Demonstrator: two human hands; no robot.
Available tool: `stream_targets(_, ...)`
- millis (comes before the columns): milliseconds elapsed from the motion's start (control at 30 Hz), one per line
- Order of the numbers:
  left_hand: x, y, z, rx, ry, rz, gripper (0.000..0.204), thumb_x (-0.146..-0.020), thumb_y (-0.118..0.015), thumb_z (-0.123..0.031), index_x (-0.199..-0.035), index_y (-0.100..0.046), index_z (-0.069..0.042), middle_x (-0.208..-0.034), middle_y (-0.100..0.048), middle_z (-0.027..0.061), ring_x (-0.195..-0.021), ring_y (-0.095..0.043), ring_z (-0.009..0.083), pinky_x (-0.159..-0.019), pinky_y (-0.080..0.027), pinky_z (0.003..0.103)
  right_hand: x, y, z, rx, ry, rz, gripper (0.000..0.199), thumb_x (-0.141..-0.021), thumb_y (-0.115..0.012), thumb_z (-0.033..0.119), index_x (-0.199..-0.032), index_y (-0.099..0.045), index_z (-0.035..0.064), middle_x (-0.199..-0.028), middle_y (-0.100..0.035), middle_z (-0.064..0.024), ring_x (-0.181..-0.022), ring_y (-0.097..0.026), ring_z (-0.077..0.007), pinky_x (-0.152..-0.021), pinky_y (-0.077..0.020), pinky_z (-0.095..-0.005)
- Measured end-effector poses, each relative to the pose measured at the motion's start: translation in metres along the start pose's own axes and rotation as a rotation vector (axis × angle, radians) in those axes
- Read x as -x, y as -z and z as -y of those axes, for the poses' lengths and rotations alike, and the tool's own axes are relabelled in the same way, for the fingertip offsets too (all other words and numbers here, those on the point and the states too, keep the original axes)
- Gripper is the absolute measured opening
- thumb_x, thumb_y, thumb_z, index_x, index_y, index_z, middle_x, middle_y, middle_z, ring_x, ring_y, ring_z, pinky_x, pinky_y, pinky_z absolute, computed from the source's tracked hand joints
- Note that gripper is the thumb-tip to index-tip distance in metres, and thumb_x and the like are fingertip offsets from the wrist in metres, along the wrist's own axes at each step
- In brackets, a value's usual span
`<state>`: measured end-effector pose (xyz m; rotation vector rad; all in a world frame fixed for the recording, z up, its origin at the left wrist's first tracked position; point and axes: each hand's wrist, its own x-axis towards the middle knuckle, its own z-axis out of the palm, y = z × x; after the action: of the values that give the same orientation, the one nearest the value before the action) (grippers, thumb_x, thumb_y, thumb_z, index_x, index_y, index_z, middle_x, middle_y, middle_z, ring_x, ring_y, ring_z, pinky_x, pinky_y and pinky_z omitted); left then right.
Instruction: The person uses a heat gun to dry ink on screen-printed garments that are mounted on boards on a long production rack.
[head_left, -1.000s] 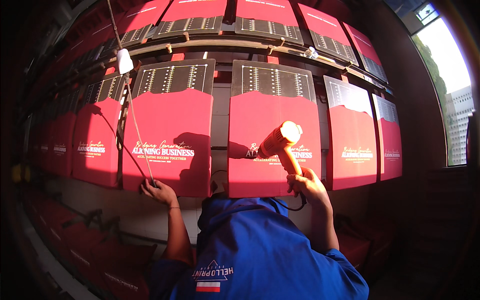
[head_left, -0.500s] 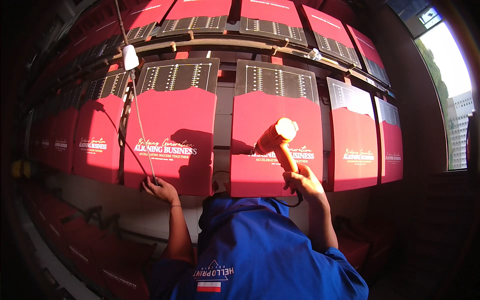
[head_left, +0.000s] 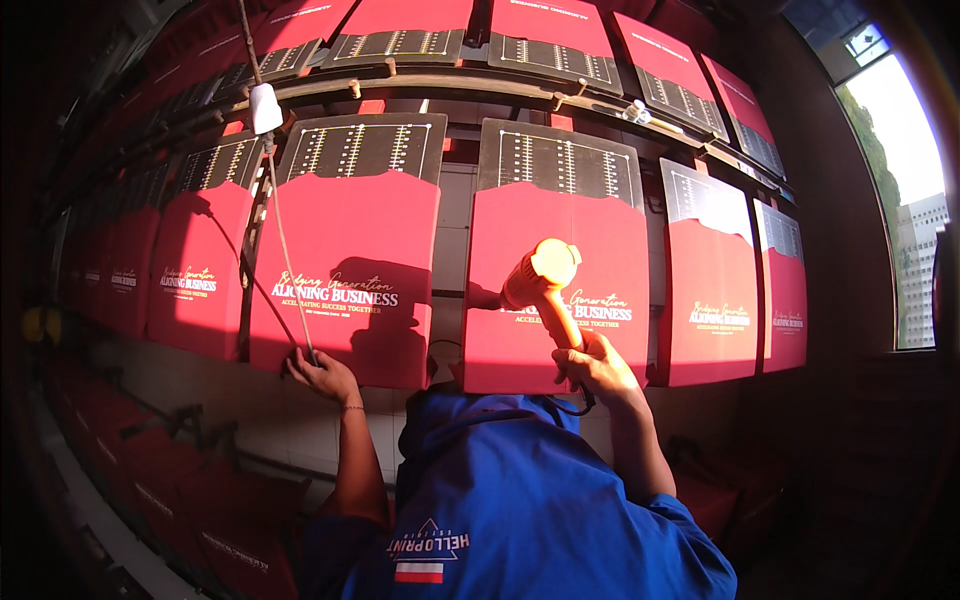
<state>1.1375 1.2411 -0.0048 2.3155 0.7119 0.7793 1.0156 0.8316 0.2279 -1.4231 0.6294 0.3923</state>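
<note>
My right hand (head_left: 603, 372) is wrapped round the handle of an orange heat gun (head_left: 545, 275). The gun is held over a red printed fabric panel (head_left: 555, 225) on a dark board with a ruled grid (head_left: 560, 160), its nozzle toward the white and gold lettering. At the lower edge of the red panel on the left (head_left: 350, 225), my left hand (head_left: 325, 378) has its fingers closed about a thin cord (head_left: 285, 240). That cord hangs from above through a white connector (head_left: 266, 108). A short dark piece of cord shows below my right hand.
More boards with red panels stand in the row on both sides, such as one at the right (head_left: 708, 300). Behind runs a rail (head_left: 480, 88) with pegs, then a second row of boards. Red panels (head_left: 190, 490) also lie lower left. A window (head_left: 900, 190) is at the right.
The heat gun and my right hand have shifted slightly left. My left hand stays at the panel's lower edge with the cord. The view has moved a little.
</note>
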Motion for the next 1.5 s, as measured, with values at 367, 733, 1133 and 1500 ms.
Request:
stream_targets(367, 0.0, 0.0, 0.0, 0.022, 0.003, -0.008, 0.038, -0.096, -0.055, -0.016, -0.131, -0.053, 0.001, -0.147, -0.036, 0.0251, -0.137, -0.037, 0.0395, -0.109, -0.035, 0.047, -0.013, 0.007, 0.0, 0.069, 0.024, -0.035, 0.024, -0.09, -0.066, 0.021, -0.099, -0.056, 0.0004, -0.07, -0.057, -0.0033, -0.067, -0.064, -0.0144, -0.055, -0.0508, -0.0276)
stream_targets(733, 0.0, 0.0, 0.003, -0.014, -0.01, -0.01, 0.039, -0.097, -0.056, -0.019, -0.13, -0.055, 0.001, -0.147, -0.037, 0.0245, -0.136, -0.038, 0.0388, -0.11, -0.035, 0.047, 0.031, 0.003, -0.01, -0.003, -0.033, -0.043, 0.026, -0.09, -0.066, 0.019, -0.106, -0.058, -0.0006, -0.072, -0.061, -0.0039, -0.061, -0.06, -0.011, -0.052, -0.0464, -0.0247)
stream_targets(1133, 0.0, 0.001, 0.0, 0.005, -0.009, -0.008, 0.04, -0.096, -0.056, -0.019, -0.13, -0.054, 0.001, -0.147, -0.036, 0.0249, -0.137, -0.037, 0.0395, -0.111, -0.034, 0.048, 0.029, 0.004, -0.017, -0.007, -0.022, -0.057, 0.024, -0.09, -0.064, 0.017, -0.105, -0.058, -0.0005, -0.073, -0.06, -0.003, -0.063, -0.062, -0.0106, -0.052, -0.0464, -0.0242)
stream_targets(1500, 0.0, 0.001, -0.002, -0.003, 0.002, -0.005, 0.038, -0.096, -0.057, -0.018, -0.13, -0.055, 0.0, -0.148, -0.036, 0.0247, -0.136, -0.037, 0.0396, -0.111, -0.034, 0.047, 0.044, 0.011, -0.011, 0.006, -0.052, -0.166, 0.023, -0.089, -0.065, 0.015, -0.105, -0.058, 0.0003, -0.072, -0.059, -0.0019, -0.062, -0.061, -0.0105, -0.052, -0.047, -0.0244)
